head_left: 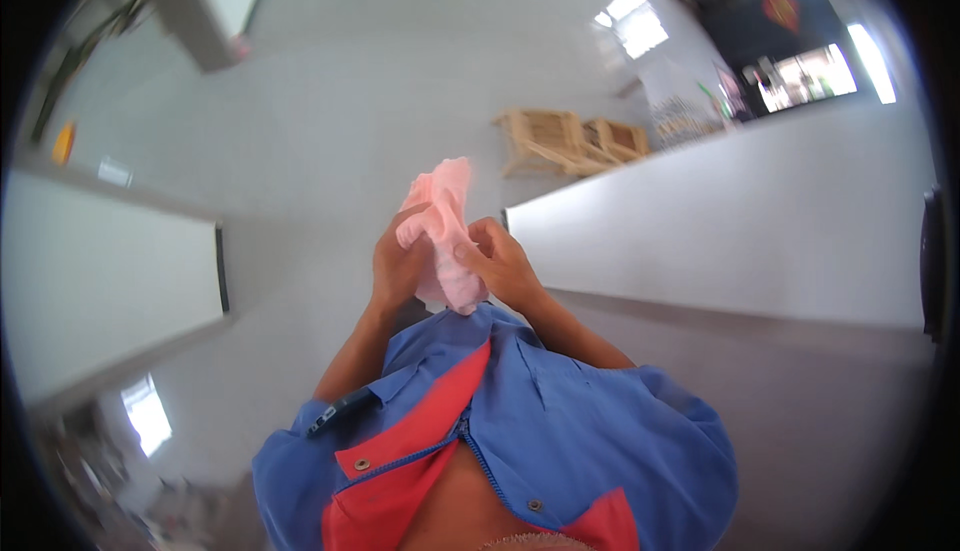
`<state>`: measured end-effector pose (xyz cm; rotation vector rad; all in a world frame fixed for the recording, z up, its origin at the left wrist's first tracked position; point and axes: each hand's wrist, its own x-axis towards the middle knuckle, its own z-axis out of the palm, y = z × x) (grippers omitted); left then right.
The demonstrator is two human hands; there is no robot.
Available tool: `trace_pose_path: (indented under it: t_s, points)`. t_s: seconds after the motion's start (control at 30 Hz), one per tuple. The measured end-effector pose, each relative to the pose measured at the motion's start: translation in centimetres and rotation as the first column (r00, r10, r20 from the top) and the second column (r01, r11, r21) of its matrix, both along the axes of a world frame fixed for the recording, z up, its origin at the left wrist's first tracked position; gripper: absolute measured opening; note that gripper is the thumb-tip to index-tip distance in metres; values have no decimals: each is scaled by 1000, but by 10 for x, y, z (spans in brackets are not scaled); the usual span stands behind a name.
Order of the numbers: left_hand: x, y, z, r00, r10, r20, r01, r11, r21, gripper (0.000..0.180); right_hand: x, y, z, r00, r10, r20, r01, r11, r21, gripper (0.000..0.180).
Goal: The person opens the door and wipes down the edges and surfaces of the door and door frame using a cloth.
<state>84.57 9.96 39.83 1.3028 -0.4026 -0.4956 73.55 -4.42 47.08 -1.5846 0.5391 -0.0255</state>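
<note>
A crumpled pink cloth (445, 236) is held up in front of the chest, off the white worktop (740, 231), whose near corner lies just to its right. The left hand (400, 266) and right hand (500, 263) are both closed on its bunched middle. It looks light, soft and limp, best gripped by a gathered fold.

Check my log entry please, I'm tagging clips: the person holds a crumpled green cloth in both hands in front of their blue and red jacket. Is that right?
Not quite: the crumpled cloth is pale pink, not green. The head view shows the left hand and right hand both gripping it, in front of the blue and red jacket.
</note>
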Motion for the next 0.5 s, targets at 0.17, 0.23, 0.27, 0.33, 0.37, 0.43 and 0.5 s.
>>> trace_pose_path:
  t_s: [0.17, 0.23, 0.27, 0.33, 0.37, 0.43, 0.5]
  points:
    - [-32, -57, 1, 941, -326, 88, 319, 944, 81, 36, -83, -24, 5, 944, -330, -3, 328, 940, -89, 36]
    - [-53, -76, -1, 879, -467, 100, 456, 883, 112, 34, -124, -23, 10, 908, -419, 29, 419, 899, -132, 33]
    - [-67, -84, -2, 847, -519, 118, 506, 854, 123, 34, -145, -21, 7, 880, -472, 48, 474, 872, -121, 33]
    - [-97, -97, -3, 761, -634, 138, 618, 773, 144, 30, -188, -12, -10, 762, -639, 106, 645, 763, -45, 31]
    - [-110, -99, 0, 719, -678, 154, 658, 735, 163, 30, -207, -4, -20, 721, -683, 121, 690, 724, -25, 31]
    - [-147, -99, 8, 604, -785, 136, 747, 618, 245, 28, -247, 14, -33, 574, -812, 102, 819, 571, -57, 29]
    - [-185, -93, 11, 531, -838, 122, 782, 541, 310, 26, -284, 37, -42, 474, -878, 71, 879, 476, 12, 30]
